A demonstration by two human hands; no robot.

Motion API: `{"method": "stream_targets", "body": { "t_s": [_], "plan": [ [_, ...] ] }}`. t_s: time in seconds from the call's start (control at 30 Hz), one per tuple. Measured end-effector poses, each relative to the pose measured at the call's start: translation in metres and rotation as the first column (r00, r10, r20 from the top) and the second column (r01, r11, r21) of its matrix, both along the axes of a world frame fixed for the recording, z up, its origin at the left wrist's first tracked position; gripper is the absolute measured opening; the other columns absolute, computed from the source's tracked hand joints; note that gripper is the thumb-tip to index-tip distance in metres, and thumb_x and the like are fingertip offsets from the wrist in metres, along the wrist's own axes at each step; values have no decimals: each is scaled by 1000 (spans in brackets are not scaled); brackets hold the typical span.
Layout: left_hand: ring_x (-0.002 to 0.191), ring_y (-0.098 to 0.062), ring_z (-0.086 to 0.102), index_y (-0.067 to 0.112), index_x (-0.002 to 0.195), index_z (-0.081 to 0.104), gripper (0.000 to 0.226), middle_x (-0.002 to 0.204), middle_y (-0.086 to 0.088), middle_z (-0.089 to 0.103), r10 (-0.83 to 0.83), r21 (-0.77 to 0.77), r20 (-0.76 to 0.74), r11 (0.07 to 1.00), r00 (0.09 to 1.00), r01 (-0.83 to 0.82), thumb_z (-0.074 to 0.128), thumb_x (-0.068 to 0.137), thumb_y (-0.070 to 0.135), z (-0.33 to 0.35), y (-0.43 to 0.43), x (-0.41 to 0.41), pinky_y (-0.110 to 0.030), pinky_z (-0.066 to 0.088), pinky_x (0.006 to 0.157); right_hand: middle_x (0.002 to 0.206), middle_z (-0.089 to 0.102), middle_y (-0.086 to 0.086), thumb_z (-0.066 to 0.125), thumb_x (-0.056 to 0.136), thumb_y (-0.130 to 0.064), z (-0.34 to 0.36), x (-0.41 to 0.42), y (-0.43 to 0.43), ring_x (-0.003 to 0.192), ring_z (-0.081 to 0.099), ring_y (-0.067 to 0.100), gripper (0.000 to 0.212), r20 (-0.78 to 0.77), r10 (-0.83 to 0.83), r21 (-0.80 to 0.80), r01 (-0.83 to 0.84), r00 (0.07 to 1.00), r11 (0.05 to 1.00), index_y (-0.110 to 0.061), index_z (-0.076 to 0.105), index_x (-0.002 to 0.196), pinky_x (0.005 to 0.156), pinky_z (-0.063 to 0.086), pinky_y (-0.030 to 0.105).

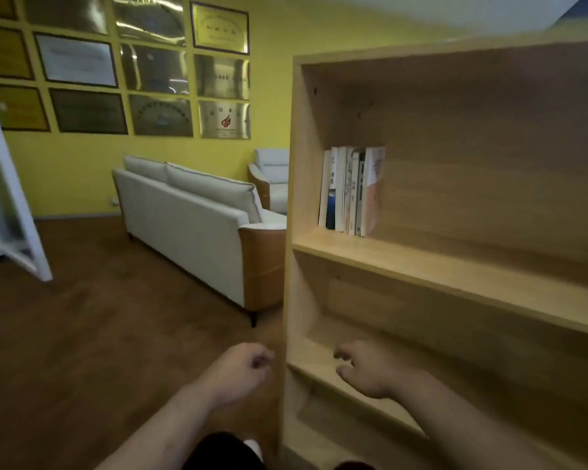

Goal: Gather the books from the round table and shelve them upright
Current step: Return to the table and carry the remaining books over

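Several books (350, 191) stand upright in a row at the left end of the upper shelf board (455, 273) of a light wooden bookcase (294, 184). My left hand (243, 369) hangs low, left of the bookcase's side panel, fingers curled into a loose fist with nothing in it. My right hand (364, 368) hovers in front of the lower shelf, fingers bent and apart, empty. The round table is out of view.
A white sofa with tan leather ends (197, 228) stands left of the bookcase, an armchair (270, 178) behind it. Framed plaques (150, 69) cover the yellow wall. A white-framed glass door (7, 198) stands ajar at far left. Brown wood floor (99, 334) lies between.
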State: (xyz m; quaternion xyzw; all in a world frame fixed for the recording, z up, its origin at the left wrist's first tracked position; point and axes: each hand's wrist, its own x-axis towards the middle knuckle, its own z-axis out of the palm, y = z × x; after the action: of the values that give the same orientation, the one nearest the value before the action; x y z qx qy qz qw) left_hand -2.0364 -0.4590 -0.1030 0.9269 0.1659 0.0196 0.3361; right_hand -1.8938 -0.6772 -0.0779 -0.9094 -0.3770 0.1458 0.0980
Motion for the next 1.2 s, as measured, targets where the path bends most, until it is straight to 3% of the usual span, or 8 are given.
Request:
{"method": "stream_targets", "body": {
  "t_s": [0.17, 0.3, 0.47, 0.6, 0.73, 0.87, 1.07, 1.2],
  "plan": [
    [105, -13, 65, 13, 118, 71, 27, 111, 1, 70, 92, -23, -171, 995, 981, -97, 61, 93, 19, -61, 25, -38, -21, 49, 91, 129, 66, 5, 52, 96, -35, -66, -16, 27, 118, 61, 25, 38, -116, 69, -63, -76, 991, 995, -18, 65, 127, 90, 47, 28],
    [100, -16, 64, 9, 114, 71, 23, 101, 2, 67, 146, -38, -285, 986, 947, -163, 62, 95, 18, -113, 62, -55, -18, 42, 77, 135, 63, 5, 51, 98, -31, -118, -21, 61, 124, 58, 24, 41, -200, 109, -125, -136, 974, 983, -15, 61, 135, 97, 46, 29],
    [109, -14, 60, 14, 119, 70, 26, 110, 3, 63, 164, -129, -458, 960, 873, -248, 60, 96, 22, -189, 116, -58, -21, 42, 87, 117, 70, 6, 51, 96, -28, -197, -10, 121, 111, 64, 26, 32, -324, 126, -229, -206, 938, 951, -14, 70, 117, 88, 49, 32],
    [118, -23, 60, 10, 125, 66, 31, 123, -6, 64, 186, -239, -608, 884, 772, -401, 58, 97, 23, -236, 153, -54, -32, 47, 97, 129, 62, 5, 47, 100, -26, -244, 2, 166, 117, 58, 24, 32, -474, 58, -311, -229, 879, 922, -15, 66, 123, 93, 47, 34],
    [111, -24, 59, 11, 125, 65, 30, 124, -5, 60, 260, -284, -682, 767, 683, -576, 53, 100, 23, -245, 174, -52, -30, 45, 86, 120, 66, 2, 50, 101, -21, -261, -1, 185, 109, 62, 22, 27, -567, -163, -386, -85, 808, 919, -14, 69, 119, 94, 50, 33],
    [105, -17, 52, 10, 125, 66, 32, 131, -7, 59, 191, -276, -784, 744, 590, -608, 54, 98, 24, -228, 165, -70, -29, 41, 88, 121, 66, 7, 52, 100, -23, -240, -16, 179, 108, 62, 24, 26, -566, -276, -470, -28, 777, 882, -13, 68, 117, 98, 51, 39],
    [97, -23, 60, 8, 110, 69, 23, 115, -11, 67, 179, -282, -831, 680, 527, -677, 58, 92, 18, -134, 138, -102, -29, 46, 80, 109, 65, 15, 52, 96, -8, -144, -57, 167, 95, 59, 27, 19, -652, -346, -509, -51, 675, 860, -4, 71, 98, 81, 46, 35],
    [105, -28, 64, 8, 111, 68, 26, 114, -10, 68, 65, -326, -839, 736, 540, -594, 59, 90, 22, -59, 135, -120, -29, 45, 79, 99, 65, 10, 54, 96, -18, -61, -72, 168, 91, 57, 22, 15, -687, -312, -529, -158, 657, 834, -10, 65, 89, 78, 42, 30]
  ]
}}
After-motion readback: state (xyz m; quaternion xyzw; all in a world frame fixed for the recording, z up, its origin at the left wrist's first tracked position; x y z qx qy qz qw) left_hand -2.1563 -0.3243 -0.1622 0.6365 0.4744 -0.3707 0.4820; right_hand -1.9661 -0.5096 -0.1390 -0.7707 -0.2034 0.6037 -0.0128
